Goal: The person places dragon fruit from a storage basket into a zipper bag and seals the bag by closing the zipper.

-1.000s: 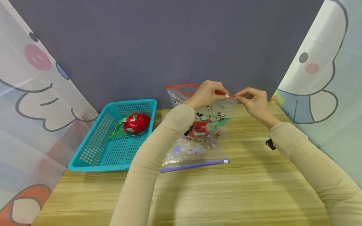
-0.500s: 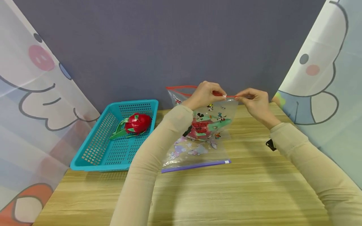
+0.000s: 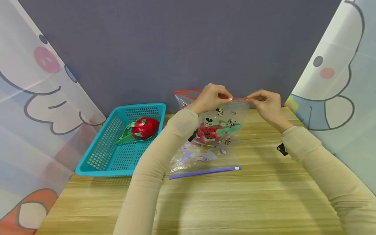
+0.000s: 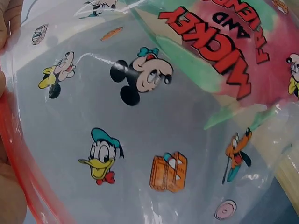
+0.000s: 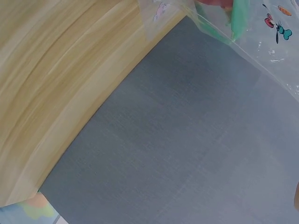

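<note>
A clear zip bag point(image 3: 239, 112) printed with cartoon figures stands upright, its red zip edge at the top. Inside it lies a red and green dragon fruit point(image 3: 207, 132), seen through the plastic. My left hand point(image 3: 212, 98) pinches the white zip slider point(image 3: 230, 99) partway along that edge. My right hand point(image 3: 265, 106) pinches the zip's right end corner. Left of the left hand the bag's mouth gapes; right of the slider the red edges lie together. In the left wrist view the red zip point(image 4: 23, 149) runs beside my fingertips point(image 4: 9, 196).
A second clear bag point(image 3: 202, 160) with a purple zip lies flat on the wooden table point(image 3: 235, 202), under and in front of the first. At left stands a turquoise basket point(image 3: 117, 173) holding another dragon fruit point(image 3: 145, 127). A grey wall point(image 3: 188, 42) rises behind.
My left hand has drawn the slider a little to the left along the red zip. The right hand keeps its pinch on the corner. The head view has shifted slightly.
</note>
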Demonstrator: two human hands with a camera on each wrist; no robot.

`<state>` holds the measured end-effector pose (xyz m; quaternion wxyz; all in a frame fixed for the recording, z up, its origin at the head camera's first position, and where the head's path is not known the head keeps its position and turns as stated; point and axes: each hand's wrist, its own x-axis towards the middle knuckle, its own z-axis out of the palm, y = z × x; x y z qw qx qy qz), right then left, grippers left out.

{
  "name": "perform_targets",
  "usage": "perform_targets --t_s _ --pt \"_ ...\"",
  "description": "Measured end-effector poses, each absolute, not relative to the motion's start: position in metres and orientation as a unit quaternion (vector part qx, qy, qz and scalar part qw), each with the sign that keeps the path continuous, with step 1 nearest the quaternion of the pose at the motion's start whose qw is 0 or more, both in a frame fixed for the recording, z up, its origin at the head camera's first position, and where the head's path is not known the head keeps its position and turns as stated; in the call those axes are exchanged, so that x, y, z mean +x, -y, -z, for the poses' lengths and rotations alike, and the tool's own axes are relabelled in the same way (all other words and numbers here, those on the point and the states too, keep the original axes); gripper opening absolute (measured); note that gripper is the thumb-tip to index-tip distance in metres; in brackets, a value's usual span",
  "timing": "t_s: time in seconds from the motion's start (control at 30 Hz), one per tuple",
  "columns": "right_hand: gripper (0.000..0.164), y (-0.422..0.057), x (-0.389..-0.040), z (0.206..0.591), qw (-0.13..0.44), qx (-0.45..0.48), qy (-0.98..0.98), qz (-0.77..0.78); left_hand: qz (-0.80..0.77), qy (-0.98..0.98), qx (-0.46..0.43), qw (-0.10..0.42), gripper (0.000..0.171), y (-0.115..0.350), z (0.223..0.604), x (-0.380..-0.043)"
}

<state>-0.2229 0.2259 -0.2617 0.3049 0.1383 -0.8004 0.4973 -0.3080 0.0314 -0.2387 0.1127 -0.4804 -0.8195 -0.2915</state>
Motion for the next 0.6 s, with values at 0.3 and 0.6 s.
perform_targets --t_s 0.3,0.6 --pt "0.006 -0.225 -0.226 0.258 0.301 0.138 0.803 -0.495 0.299 0.818 -0.476 0.119 0.016 -0.017 0.236 -0.309" --pt "0.01 -0.228 -0.225 0.26 0.309 0.138 0.801 -0.495 0.297 0.829 -0.459 0.117 0.016 -0.005 0.238 -0.314"
